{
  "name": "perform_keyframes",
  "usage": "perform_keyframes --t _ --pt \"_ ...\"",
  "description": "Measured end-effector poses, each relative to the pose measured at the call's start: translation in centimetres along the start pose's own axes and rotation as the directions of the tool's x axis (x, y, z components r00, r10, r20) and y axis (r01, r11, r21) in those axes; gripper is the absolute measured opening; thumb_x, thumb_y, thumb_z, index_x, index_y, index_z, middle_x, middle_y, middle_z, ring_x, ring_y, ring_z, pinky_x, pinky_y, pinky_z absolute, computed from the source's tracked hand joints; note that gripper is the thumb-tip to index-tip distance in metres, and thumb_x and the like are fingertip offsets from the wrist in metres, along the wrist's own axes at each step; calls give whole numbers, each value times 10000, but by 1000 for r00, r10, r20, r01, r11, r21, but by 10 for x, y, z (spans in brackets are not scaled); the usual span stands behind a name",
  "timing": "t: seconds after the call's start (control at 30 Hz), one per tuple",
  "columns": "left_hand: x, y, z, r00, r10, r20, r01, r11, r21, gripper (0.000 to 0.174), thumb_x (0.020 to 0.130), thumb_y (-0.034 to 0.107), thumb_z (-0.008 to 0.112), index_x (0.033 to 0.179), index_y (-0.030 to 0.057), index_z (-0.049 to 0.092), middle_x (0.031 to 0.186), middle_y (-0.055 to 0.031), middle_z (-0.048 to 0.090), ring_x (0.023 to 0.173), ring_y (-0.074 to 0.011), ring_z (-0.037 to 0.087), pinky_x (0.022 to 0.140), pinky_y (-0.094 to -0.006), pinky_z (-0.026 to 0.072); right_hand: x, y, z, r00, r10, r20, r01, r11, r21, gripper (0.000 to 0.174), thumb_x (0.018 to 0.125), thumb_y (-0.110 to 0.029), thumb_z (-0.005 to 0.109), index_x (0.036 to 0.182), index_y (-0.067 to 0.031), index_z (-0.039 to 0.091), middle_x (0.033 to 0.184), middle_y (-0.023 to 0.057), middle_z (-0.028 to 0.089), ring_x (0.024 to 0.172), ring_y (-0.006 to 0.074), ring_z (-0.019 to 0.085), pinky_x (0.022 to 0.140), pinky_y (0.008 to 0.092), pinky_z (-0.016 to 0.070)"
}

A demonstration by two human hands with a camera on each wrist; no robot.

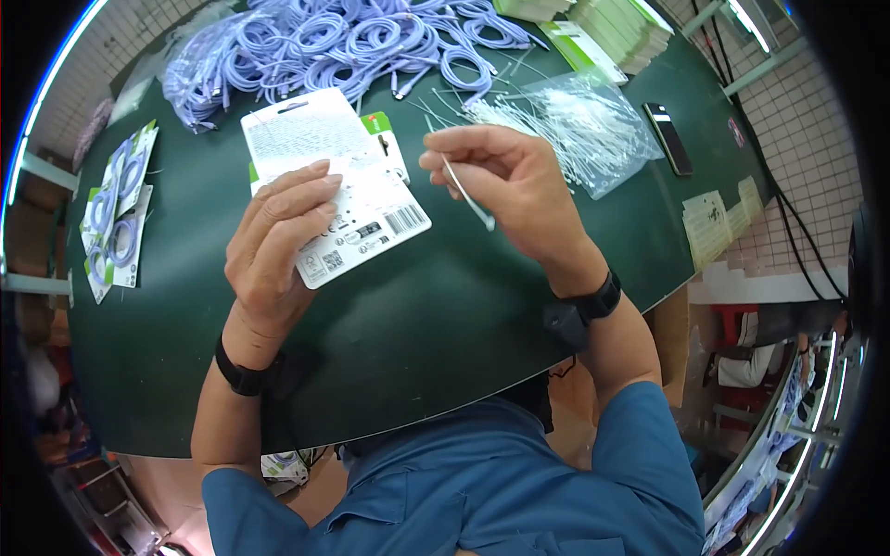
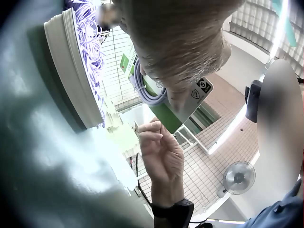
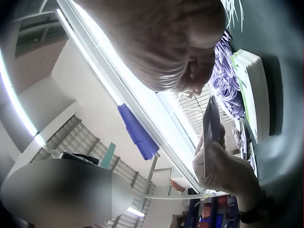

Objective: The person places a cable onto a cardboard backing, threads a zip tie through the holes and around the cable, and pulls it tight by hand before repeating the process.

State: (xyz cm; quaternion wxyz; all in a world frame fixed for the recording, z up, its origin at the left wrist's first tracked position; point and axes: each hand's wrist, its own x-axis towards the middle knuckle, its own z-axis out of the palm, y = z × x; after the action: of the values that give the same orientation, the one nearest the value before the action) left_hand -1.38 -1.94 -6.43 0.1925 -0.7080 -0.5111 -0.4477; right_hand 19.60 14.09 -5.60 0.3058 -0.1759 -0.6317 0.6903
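Note:
My left hand (image 1: 278, 232) grips a white printed packaging card (image 1: 357, 246), its barcode side facing up in the head view. On the card's other face, a coiled lilac cable (image 2: 152, 99) shows in the left wrist view. My right hand (image 1: 524, 195), just right of the card, pinches a thin white cable tie (image 1: 473, 199) between thumb and fingers. The tie's thicker end points down toward the table. Behind the held card stands a stack of similar cards (image 1: 297, 134), partly covered by it.
A heap of coiled lilac cables (image 1: 343, 46) lies along the back of the green table (image 1: 445, 315). At the right are a plastic bag of white ties (image 1: 603, 120), a phone (image 1: 669, 139) and more card stacks (image 1: 621, 37). Carded cables (image 1: 120, 208) lie at the left.

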Motion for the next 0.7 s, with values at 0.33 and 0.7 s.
perform_keyframes --t 0.33,0.7 --pt "-1 4 -2 999 32 -19 -33 996 -82 272 761 -1 842 967 -9 665 1090 -165 767 1092 -377 759 885 -411 637 -14 -4 16 725 -645 240 672 587 -452 295 831 157 783 1065 -13 727 971 155 754 866 199 736 707 314 595" --pt "-1 7 -2 999 32 -22 -34 996 -80 249 738 -11 824 930 -19 667 1089 -160 759 1095 -370 753 862 -414 642 -21 1 33 649 -716 258 745 527 -410 289 842 112 817 1052 -28 675 953 171 766 834 256 759 699 352 596"
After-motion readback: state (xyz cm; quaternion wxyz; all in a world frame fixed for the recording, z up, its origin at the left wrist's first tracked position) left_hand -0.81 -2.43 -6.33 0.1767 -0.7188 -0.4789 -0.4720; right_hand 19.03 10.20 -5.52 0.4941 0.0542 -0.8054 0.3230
